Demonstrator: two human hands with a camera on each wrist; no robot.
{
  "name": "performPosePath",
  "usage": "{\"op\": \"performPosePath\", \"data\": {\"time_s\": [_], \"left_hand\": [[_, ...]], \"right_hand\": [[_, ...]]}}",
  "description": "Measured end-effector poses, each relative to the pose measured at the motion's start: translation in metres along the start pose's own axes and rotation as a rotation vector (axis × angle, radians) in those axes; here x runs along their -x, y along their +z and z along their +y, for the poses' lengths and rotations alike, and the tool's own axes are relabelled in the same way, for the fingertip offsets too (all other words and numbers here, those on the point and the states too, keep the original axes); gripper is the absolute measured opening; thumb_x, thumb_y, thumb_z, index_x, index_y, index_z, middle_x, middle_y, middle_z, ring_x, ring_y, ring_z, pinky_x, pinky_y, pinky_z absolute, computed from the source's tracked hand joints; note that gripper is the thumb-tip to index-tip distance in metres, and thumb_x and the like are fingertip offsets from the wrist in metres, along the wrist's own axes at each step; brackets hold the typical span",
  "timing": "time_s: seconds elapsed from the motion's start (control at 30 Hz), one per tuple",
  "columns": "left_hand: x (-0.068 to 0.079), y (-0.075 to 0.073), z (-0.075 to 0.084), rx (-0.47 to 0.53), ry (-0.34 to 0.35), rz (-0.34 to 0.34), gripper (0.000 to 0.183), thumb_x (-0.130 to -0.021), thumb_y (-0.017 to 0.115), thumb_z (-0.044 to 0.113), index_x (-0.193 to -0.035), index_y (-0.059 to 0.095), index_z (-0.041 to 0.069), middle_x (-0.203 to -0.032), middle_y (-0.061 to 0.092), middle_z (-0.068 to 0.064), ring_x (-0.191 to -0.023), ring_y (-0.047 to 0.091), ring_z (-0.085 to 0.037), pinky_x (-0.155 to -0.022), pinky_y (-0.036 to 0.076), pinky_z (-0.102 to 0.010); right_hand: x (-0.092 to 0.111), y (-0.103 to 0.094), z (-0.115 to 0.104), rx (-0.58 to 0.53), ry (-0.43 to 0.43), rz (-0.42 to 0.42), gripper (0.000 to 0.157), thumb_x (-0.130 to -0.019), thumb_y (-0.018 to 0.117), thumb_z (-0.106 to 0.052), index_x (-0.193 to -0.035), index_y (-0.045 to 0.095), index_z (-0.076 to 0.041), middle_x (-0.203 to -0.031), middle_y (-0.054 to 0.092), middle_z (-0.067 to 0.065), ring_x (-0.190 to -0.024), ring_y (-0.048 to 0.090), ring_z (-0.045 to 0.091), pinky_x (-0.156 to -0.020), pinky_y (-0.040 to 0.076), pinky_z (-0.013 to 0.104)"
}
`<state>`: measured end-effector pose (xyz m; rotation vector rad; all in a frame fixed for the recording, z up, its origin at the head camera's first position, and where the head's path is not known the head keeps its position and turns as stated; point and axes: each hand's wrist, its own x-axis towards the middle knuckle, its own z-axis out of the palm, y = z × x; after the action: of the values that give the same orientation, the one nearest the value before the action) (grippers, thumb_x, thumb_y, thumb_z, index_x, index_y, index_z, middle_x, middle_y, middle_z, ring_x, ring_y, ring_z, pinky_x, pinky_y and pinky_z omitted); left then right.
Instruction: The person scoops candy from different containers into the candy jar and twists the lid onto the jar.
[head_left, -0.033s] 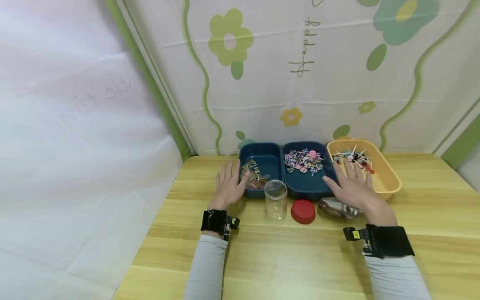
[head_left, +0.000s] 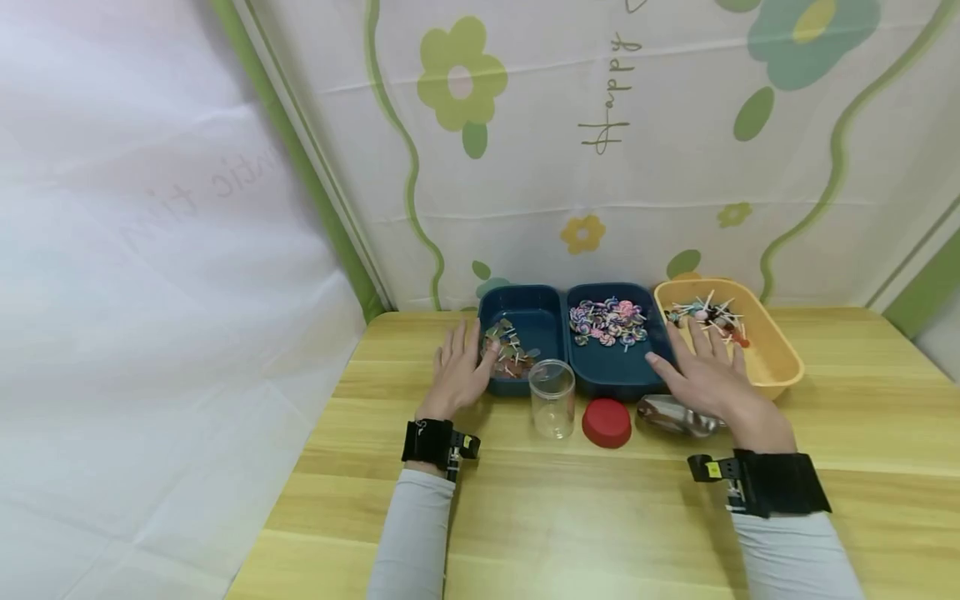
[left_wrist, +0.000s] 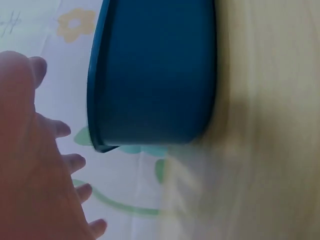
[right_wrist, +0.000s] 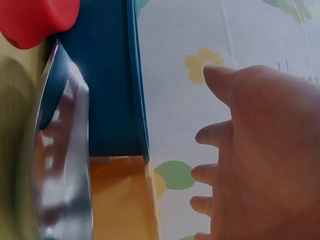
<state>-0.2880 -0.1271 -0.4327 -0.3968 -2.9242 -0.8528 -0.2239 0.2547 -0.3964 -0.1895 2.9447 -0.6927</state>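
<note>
Both hands up, fingers spread wide, and we see neither gripping a thing! Our mark is the clear jar [head_left: 552,408], upright and uncapped. To its left, the left hand [head_left: 453,375] hangs beside the left blue tray [head_left: 536,312], whose green and brown pieces [head_left: 510,358] lie behind the jar, leftward. Well to the jar's right, the right hand [head_left: 705,375] is raised too, partly hiding the yellow tray [head_left: 768,358], its thumb towards the middle blue tray [head_left: 611,367], where swirled lollipops [head_left: 609,323] sit behind the jar, rightward. Just right of the jar rests the red lid [head_left: 607,423]; beyond that, the metal scoop [head_left: 675,416], partly screened by the right hand.

Playing this well, we'd say, means steady palms and lifted wrists. The jar looks light, so we'd want the left wrist's gear wide of it, and the right wrist high above that scoop!
</note>
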Motion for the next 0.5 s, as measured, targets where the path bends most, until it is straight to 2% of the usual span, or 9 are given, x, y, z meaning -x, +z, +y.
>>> {"op": "performPosePath", "data": {"time_s": [0.17, 0.27, 0.4, 0.5], "left_hand": [[-0.006, 0.008, -0.005, 0.233, 0.002, 0.000, 0.072, -0.109, 0.028, 0.057, -0.167, 0.006, 0.020, -0.172, 0.007, -0.011, -0.157, 0.005, -0.033, -0.125, 0.011, -0.057], [-0.010, 0.013, -0.009, 0.352, 0.031, 0.018, 0.068, -0.112, 0.031, 0.047, -0.166, 0.009, 0.013, -0.170, 0.012, -0.017, -0.156, 0.012, -0.034, -0.124, 0.017, -0.055], [-0.015, 0.019, -0.012, 0.464, 0.075, 0.040, 0.062, -0.114, 0.033, 0.033, -0.164, 0.011, 0.005, -0.167, 0.016, -0.024, -0.155, 0.017, -0.036, -0.123, 0.020, -0.054], [-0.019, 0.023, -0.014, 0.526, 0.094, 0.057, 0.061, -0.114, 0.033, 0.031, -0.164, 0.011, 0.003, -0.167, 0.017, -0.025, -0.154, 0.018, -0.038, -0.124, 0.020, -0.054]], "right_hand": [[0.006, -0.002, 0.002, 0.028, -0.010, -0.001, 0.088, -0.105, 0.025, -0.066, -0.164, -0.002, -0.006, -0.164, -0.025, 0.026, -0.147, -0.023, 0.054, -0.109, -0.018, 0.077], [0.009, -0.003, 0.003, 0.037, -0.021, 0.005, 0.087, -0.105, 0.027, -0.065, -0.165, 0.001, -0.007, -0.164, -0.023, 0.027, -0.147, -0.022, 0.055, -0.108, -0.019, 0.077], [0.014, -0.002, 0.005, 0.061, -0.041, 0.016, 0.085, -0.106, 0.029, -0.063, -0.165, 0.004, -0.006, -0.165, -0.018, 0.028, -0.148, -0.019, 0.055, -0.108, -0.018, 0.077], [0.016, 0.000, 0.007, 0.082, -0.079, 0.041, 0.081, -0.108, 0.031, -0.059, -0.165, 0.010, -0.005, -0.167, -0.011, 0.029, -0.149, -0.013, 0.056, -0.110, -0.015, 0.077]]}}
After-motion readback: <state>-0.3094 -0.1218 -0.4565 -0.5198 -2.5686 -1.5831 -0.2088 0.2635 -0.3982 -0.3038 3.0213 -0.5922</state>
